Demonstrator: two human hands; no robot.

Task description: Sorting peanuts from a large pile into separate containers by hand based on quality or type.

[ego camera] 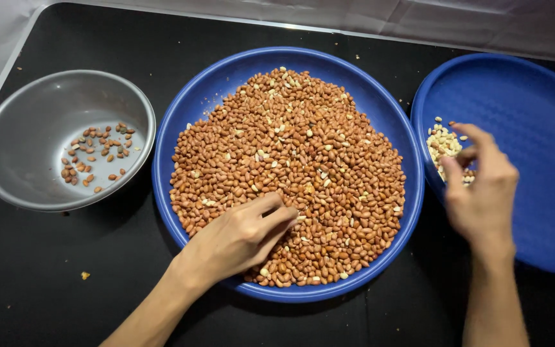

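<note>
**A:** Where are you in the sorting? Your left hand (242,238) lies low in the middle of the frame, on the heap of red-brown peanuts (290,173) in the big blue tray (187,115). Thumb and forefinger are pressed together as if pinching a nut, though I can't see one between them.

**B:** And your right hand (480,189), at the right of the frame, hangs over the second blue tray (534,115), fingers loosely curled above the small pile of pale skinless nuts (443,142). Whether it holds anything, I cannot tell.

**A:** So you seem to be mid-pick. The next move calls for a fine pinch on a single nut without dragging its neighbours.

**B:** Upper left, the grey metal bowl (27,115) holds a few dark nuts (94,151). Everything sits on a black table (65,270), with white sheeting (483,19) along the top edge.
</note>
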